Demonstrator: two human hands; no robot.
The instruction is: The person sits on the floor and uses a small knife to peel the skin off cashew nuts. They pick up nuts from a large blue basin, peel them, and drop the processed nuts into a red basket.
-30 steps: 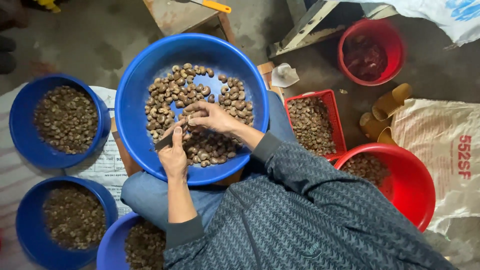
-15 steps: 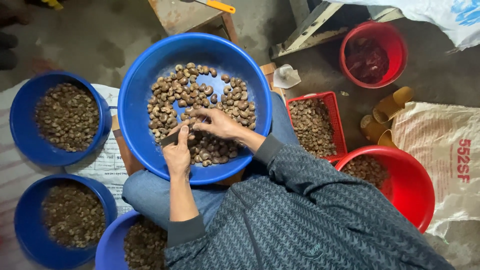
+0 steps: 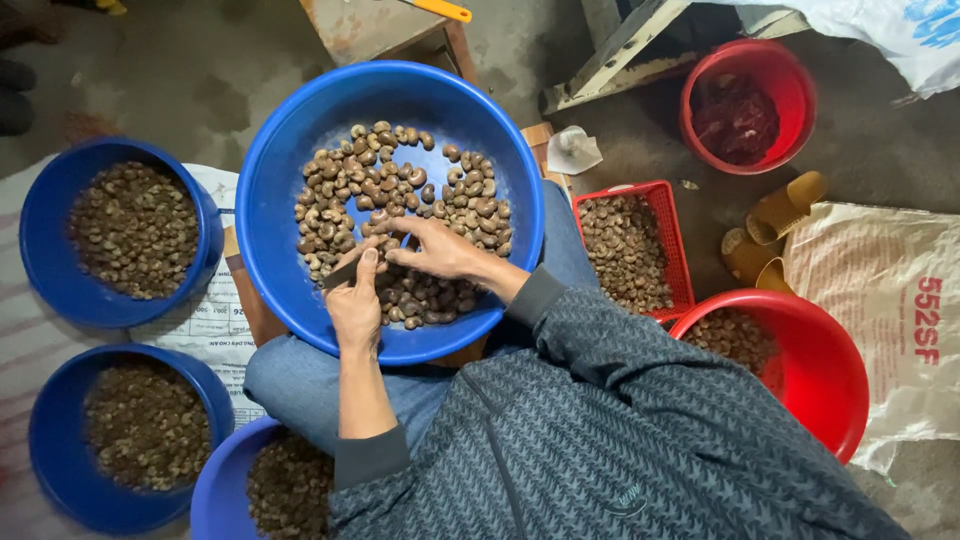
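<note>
- The left hand (image 3: 355,300) stays closed around a small dark knife (image 3: 340,275), as it was a second ago.
- The right hand (image 3: 435,250), fingers curled, pinches a nut; earlier it lay slightly higher.
- Both hands hover over the brown nuts (image 3: 400,185), at about 6 o'clock inside the large blue basin (image 3: 290,150).

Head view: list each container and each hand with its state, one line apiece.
Large blue basin: on the lap, partly filled with brown nuts.
Left hand: over the nuts, gripping a small dark blade.
Right hand: fingers pinched on a nut.
Two blue bowls: nearly full.
Red basket: filled.
Near red basin: partly filled.
Far red bucket: dark red contents.
</note>
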